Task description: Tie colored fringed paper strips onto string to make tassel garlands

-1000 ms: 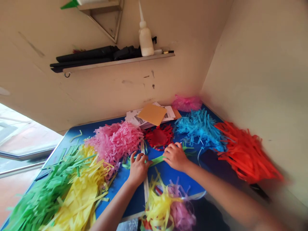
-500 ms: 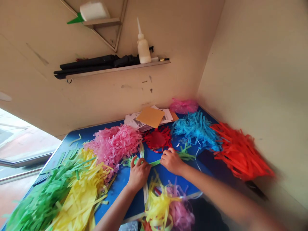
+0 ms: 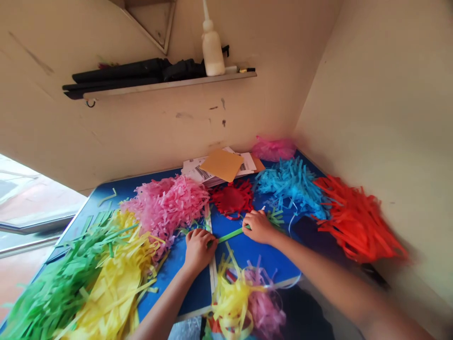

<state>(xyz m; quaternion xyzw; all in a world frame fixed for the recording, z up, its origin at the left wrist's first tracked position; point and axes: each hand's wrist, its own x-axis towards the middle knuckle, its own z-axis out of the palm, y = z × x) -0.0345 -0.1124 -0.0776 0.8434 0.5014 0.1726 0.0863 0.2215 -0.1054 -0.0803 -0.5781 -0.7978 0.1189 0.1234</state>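
Right, table: a blue table heaped with shredded pink paper, blue paper and orange-red paper.
Room: cream wall in the corner, a shelf above.
Containers: white squeeze bottle on the shelf, contents hidden.
Strip: green paper strip spanning my hands, low over the table.
Left grip: narrow, pinching one end.
Right grip: narrow, holding the other end.

You've got a green paper strip held between your left hand and right hand, shredded pink paper just past the left.
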